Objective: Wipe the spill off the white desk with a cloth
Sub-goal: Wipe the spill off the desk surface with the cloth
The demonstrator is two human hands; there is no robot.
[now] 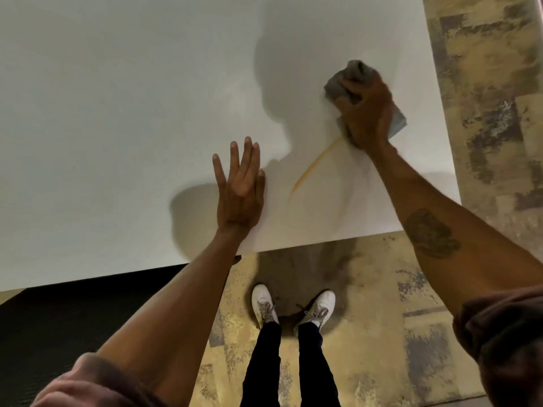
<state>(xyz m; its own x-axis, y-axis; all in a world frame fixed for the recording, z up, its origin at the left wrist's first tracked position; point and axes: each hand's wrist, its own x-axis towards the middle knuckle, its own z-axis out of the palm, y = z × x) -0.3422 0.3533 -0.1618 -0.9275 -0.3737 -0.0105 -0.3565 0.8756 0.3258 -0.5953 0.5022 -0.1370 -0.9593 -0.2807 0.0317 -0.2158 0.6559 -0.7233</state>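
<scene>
A white desk (117,113) fills the upper part of the head view. A thin yellowish streak of spill (311,167) runs diagonally across it near the front right corner. My right hand (367,113) presses a bunched grey cloth (352,73) onto the desk at the streak's upper end, fingers closed over it. My left hand (239,189) lies flat on the desk with fingers spread, just left of the streak and holding nothing.
The desk's front edge (323,240) and right edge (440,113) are close to my hands. Below lies a mottled tan and grey carpet (382,318) with my white shoes (263,304) on it. A black mat (58,318) lies at lower left.
</scene>
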